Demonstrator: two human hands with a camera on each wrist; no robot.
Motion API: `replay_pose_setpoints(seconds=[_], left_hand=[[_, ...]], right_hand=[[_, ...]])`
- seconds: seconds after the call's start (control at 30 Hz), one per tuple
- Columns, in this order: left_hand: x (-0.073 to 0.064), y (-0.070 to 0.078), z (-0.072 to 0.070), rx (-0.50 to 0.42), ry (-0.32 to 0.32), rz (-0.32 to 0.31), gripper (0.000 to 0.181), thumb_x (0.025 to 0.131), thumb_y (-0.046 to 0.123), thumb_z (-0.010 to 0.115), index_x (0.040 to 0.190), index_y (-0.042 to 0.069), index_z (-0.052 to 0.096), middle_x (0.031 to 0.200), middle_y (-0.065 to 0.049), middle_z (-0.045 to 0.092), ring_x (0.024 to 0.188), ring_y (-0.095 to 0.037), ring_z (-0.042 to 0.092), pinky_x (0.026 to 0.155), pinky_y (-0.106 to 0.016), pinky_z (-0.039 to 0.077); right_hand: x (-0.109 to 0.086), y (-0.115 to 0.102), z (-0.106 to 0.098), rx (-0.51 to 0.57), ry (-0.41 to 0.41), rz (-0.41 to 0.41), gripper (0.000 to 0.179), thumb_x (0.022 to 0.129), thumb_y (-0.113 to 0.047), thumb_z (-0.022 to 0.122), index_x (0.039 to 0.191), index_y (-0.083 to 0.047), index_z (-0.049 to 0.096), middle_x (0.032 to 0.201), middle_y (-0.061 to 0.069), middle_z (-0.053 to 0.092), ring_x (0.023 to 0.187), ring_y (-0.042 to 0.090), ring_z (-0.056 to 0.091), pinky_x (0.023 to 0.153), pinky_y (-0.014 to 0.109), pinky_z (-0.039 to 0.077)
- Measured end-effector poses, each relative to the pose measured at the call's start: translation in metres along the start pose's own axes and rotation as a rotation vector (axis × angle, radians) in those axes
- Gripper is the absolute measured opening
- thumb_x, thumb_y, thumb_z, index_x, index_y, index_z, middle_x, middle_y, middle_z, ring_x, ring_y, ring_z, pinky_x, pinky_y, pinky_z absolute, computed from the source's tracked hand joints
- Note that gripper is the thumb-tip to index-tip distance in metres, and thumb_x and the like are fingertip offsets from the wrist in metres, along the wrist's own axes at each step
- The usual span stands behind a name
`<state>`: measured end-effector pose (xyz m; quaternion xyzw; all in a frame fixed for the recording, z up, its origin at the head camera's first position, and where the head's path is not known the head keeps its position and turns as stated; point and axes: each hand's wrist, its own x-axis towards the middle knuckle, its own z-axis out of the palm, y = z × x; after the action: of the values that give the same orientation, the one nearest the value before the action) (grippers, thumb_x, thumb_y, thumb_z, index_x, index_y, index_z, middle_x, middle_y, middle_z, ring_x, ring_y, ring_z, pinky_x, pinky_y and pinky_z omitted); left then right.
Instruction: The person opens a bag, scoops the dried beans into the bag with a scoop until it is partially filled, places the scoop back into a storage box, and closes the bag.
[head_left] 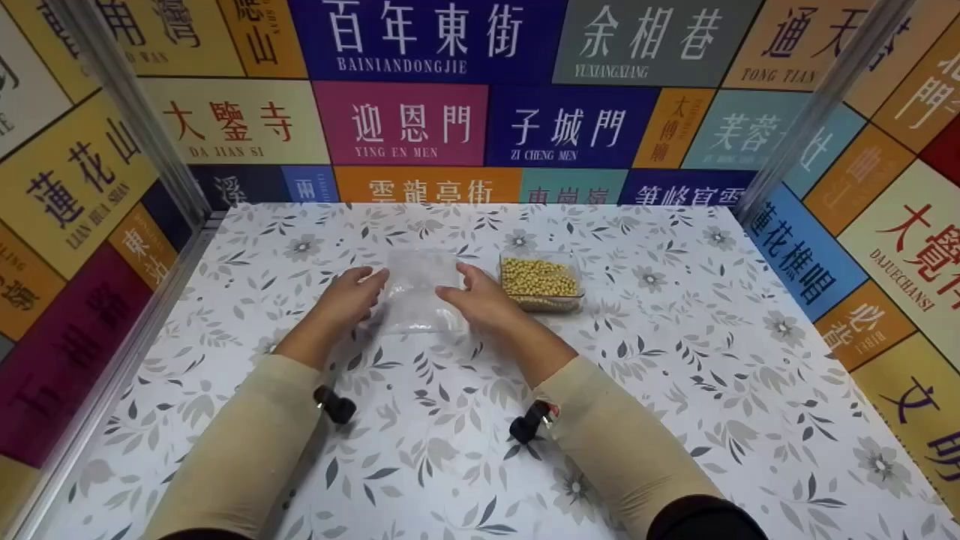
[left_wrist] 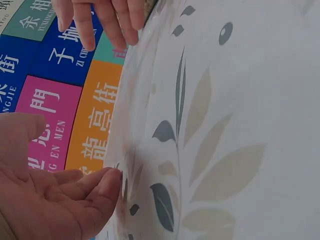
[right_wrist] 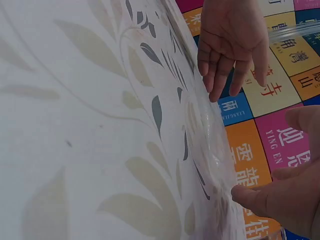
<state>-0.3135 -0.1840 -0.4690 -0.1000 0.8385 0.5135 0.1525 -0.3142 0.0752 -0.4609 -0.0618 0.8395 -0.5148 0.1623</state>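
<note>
A clear plastic bag (head_left: pixel 421 296) lies flat on the patterned tabletop in the head view. At its left edge is my left hand (head_left: pixel 351 295), fingers relaxed and nothing in its grasp. On the opposite side my right hand (head_left: pixel 480 296) has its thumb over the bag's right edge, fingers loosely extended. Just right of that hand stands a clear plastic box (head_left: pixel 555 304) filled with yellow soybeans (head_left: pixel 536 277). In the left wrist view the left fingertips (left_wrist: pixel 112 182) come down beside the bag's edge. The right wrist view has both hands facing each other across the bag (right_wrist: pixel 212 145).
The tabletop (head_left: pixel 675 337) carries a grey leaf and flower print. Panels with printed signs (head_left: pixel 420 124) wall it in at the back and both sides. Metal posts (head_left: pixel 142 112) stand at the rear corners. Small black cameras (head_left: pixel 335 405) are strapped at both wrists.
</note>
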Motion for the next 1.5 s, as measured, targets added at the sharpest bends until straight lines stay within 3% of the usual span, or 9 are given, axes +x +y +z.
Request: replay_pose_setpoints(seconds=[0.23, 0.33, 0.6, 0.83, 1.03, 1.17, 1.27, 1.4, 1.5], left_hand=[[0.004, -0.001, 0.008, -0.142, -0.019, 0.004, 0.085, 0.112, 0.057, 0.053, 0.175, 0.007, 0.024, 0.168, -0.020, 0.052, 0.155, -0.035, 0.054, 0.127, -0.047, 0.049], [0.004, -0.003, 0.008, -0.180, -0.017, 0.018, 0.083, 0.113, 0.054, 0.052, 0.174, 0.005, 0.025, 0.168, -0.022, 0.052, 0.154, -0.035, 0.054, 0.126, -0.046, 0.050], [0.002, -0.001, 0.006, -0.100, 0.027, -0.019, 0.074, 0.109, 0.031, 0.066, 0.173, 0.015, 0.033, 0.170, -0.011, 0.052, 0.152, -0.028, 0.056, 0.126, -0.044, 0.049], [-0.002, 0.003, 0.007, -0.178, 0.100, 0.056, 0.071, 0.103, 0.009, 0.071, 0.168, 0.015, 0.044, 0.161, -0.007, 0.060, 0.144, -0.025, 0.060, 0.113, -0.039, 0.055], [-0.009, 0.010, 0.013, -0.232, 0.169, 0.142, 0.072, 0.098, 0.003, 0.076, 0.164, 0.014, 0.049, 0.157, -0.007, 0.062, 0.141, -0.024, 0.061, 0.118, -0.037, 0.054], [-0.014, 0.013, 0.018, -0.277, 0.178, 0.201, 0.072, 0.096, 0.001, 0.078, 0.162, 0.011, 0.053, 0.157, -0.008, 0.063, 0.134, -0.022, 0.062, 0.113, -0.031, 0.054], [-0.018, 0.016, 0.022, -0.320, 0.179, 0.234, 0.073, 0.094, -0.001, 0.079, 0.161, 0.012, 0.054, 0.156, -0.007, 0.064, 0.130, -0.021, 0.063, 0.108, -0.027, 0.055], [-0.022, 0.022, 0.030, -0.314, 0.191, 0.269, 0.069, 0.094, 0.002, 0.079, 0.159, 0.013, 0.057, 0.151, -0.006, 0.066, 0.127, -0.019, 0.063, 0.105, -0.026, 0.055], [-0.023, 0.026, 0.038, -0.285, 0.208, 0.305, 0.061, 0.097, 0.006, 0.078, 0.155, 0.012, 0.061, 0.144, -0.006, 0.068, 0.125, -0.020, 0.064, 0.107, -0.030, 0.055]], right_hand=[[0.004, 0.005, -0.003, 0.257, -0.040, 0.103, 0.082, 0.106, -0.033, 0.072, 0.174, -0.008, 0.032, 0.178, 0.022, 0.036, 0.162, 0.038, 0.044, 0.132, 0.050, 0.043], [0.004, 0.005, -0.004, 0.318, -0.045, 0.127, 0.082, 0.106, -0.032, 0.072, 0.174, -0.008, 0.032, 0.176, 0.021, 0.040, 0.158, 0.039, 0.049, 0.130, 0.049, 0.045], [-0.004, 0.001, -0.003, 0.385, -0.035, 0.101, 0.081, 0.106, -0.033, 0.072, 0.173, -0.011, 0.033, 0.180, 0.017, 0.034, 0.157, 0.039, 0.050, 0.130, 0.047, 0.047], [-0.011, -0.003, -0.001, 0.450, 0.028, -0.005, 0.076, 0.108, -0.025, 0.070, 0.171, -0.002, 0.034, 0.178, 0.021, 0.038, 0.161, 0.035, 0.046, 0.129, 0.047, 0.048], [-0.015, -0.004, -0.006, 0.567, 0.148, -0.057, 0.067, 0.109, -0.017, 0.067, 0.167, 0.000, 0.041, 0.170, 0.019, 0.048, 0.151, 0.035, 0.056, 0.124, 0.048, 0.052], [-0.018, -0.003, -0.011, 0.668, 0.197, -0.054, 0.062, 0.109, -0.009, 0.065, 0.166, 0.001, 0.043, 0.164, 0.020, 0.053, 0.142, 0.028, 0.061, 0.123, 0.046, 0.053], [-0.019, -0.002, -0.017, 0.711, 0.229, -0.040, 0.060, 0.109, -0.005, 0.064, 0.165, 0.001, 0.044, 0.158, 0.019, 0.059, 0.126, 0.022, 0.066, 0.113, 0.038, 0.060], [-0.021, 0.001, -0.027, 0.663, 0.271, -0.025, 0.053, 0.110, -0.009, 0.066, 0.161, -0.005, 0.053, 0.144, 0.013, 0.068, 0.107, 0.017, 0.070, 0.096, 0.028, 0.064], [-0.023, 0.007, -0.035, 0.564, 0.316, -0.022, 0.043, 0.110, -0.016, 0.070, 0.152, -0.011, 0.065, 0.131, 0.008, 0.073, 0.099, 0.016, 0.073, 0.091, 0.030, 0.065]])
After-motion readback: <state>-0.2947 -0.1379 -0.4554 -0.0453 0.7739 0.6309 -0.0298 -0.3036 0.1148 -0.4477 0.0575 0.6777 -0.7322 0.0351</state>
